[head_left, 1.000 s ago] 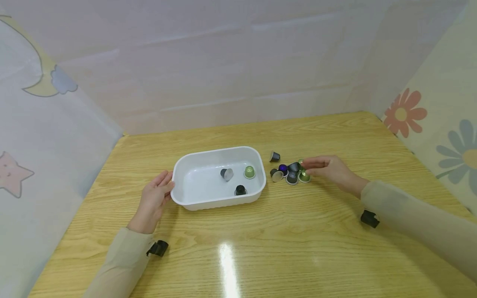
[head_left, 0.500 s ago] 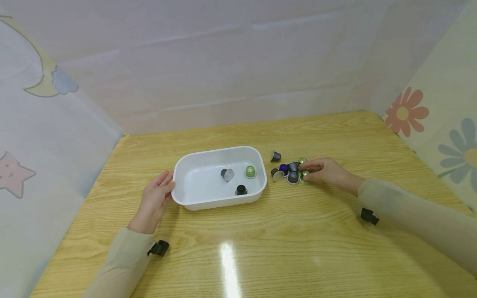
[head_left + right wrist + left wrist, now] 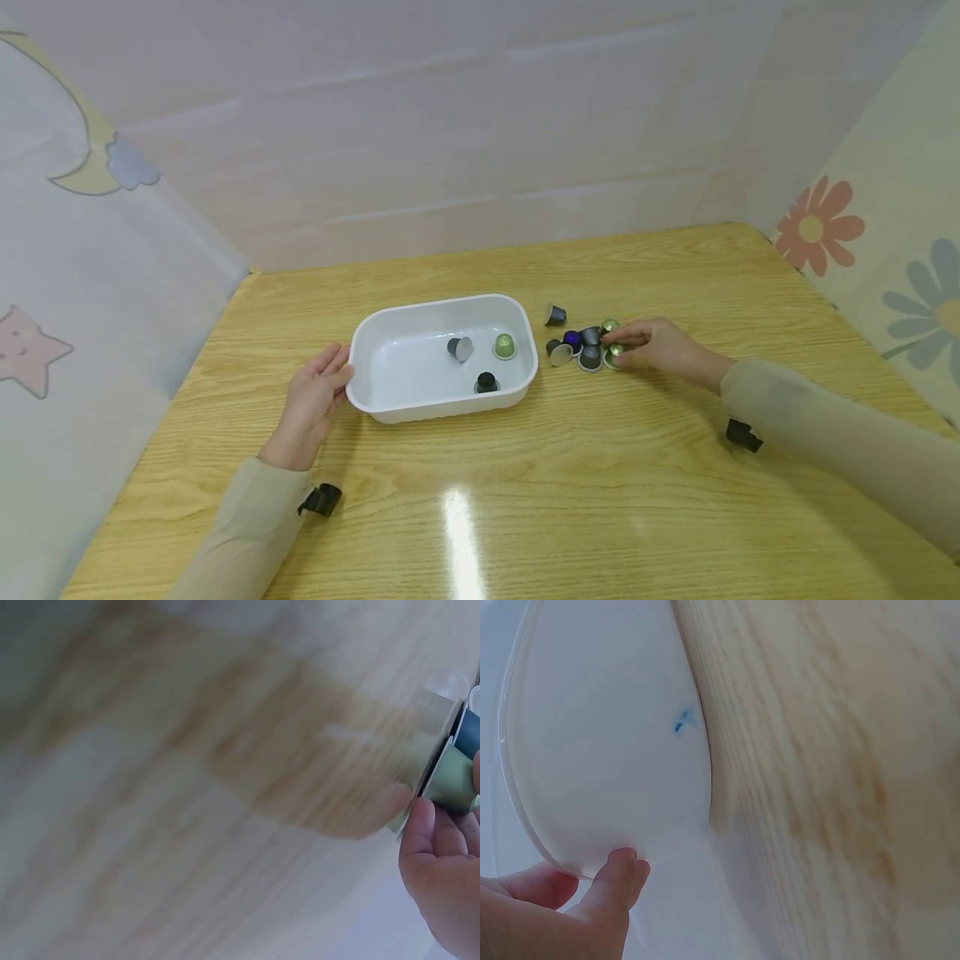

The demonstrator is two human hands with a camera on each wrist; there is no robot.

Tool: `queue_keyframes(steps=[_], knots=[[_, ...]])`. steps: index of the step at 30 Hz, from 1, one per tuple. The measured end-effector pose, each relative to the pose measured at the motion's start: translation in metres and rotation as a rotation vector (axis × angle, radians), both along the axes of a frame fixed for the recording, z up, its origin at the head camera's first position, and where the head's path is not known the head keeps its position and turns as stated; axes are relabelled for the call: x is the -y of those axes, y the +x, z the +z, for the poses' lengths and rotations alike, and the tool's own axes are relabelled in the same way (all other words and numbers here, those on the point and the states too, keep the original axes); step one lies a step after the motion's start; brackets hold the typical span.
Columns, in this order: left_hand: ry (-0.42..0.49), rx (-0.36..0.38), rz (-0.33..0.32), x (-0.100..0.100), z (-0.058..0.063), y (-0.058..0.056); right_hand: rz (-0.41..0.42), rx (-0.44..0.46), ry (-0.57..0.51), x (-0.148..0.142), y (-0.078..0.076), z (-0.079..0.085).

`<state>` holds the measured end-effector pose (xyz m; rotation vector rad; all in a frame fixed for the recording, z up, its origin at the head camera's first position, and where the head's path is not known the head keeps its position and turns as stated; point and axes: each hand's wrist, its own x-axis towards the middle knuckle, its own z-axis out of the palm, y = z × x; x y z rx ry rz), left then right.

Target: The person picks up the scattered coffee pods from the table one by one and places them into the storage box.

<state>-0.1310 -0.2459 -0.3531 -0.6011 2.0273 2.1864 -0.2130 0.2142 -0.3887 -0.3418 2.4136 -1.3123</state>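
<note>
My left hand [image 3: 311,396] grips the left end of a white plastic tray [image 3: 442,409]; in the left wrist view its fingertips [image 3: 619,870] press the outer wall near the rim. Inside the tray are a green coffee capsule [image 3: 505,344], a black one [image 3: 487,382] and a grey one [image 3: 454,347] on its side. To the tray's right, my right hand [image 3: 660,343] pinches a green coffee capsule [image 3: 452,780] at the edge of a cluster, close over the table. Another green capsule [image 3: 610,325] sits just behind it, partly covered by the fingers.
Beside the held capsule stand dark grey capsules [image 3: 590,358] and a purple-blue one [image 3: 572,339]. A dark capsule [image 3: 560,356] lies tipped near the tray, and another [image 3: 555,315] lies apart, farther back. The wooden table [image 3: 570,483] meets printed cloth walls [image 3: 465,150].
My right hand has moved slightly left and down, and its fingers have closed around the nearer green capsule. The left hand keeps its grip on the tray.
</note>
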Motion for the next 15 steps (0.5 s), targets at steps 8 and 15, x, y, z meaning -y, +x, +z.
queue_keyframes(steps=[8,15], knots=[[0.001,0.001,0.005,0.000,-0.001,-0.001,-0.011,0.012,-0.033,-0.002,0.000,0.006],[-0.002,0.005,0.005,0.000,0.000,0.000,-0.048,0.042,-0.077,-0.003,0.002,0.015]])
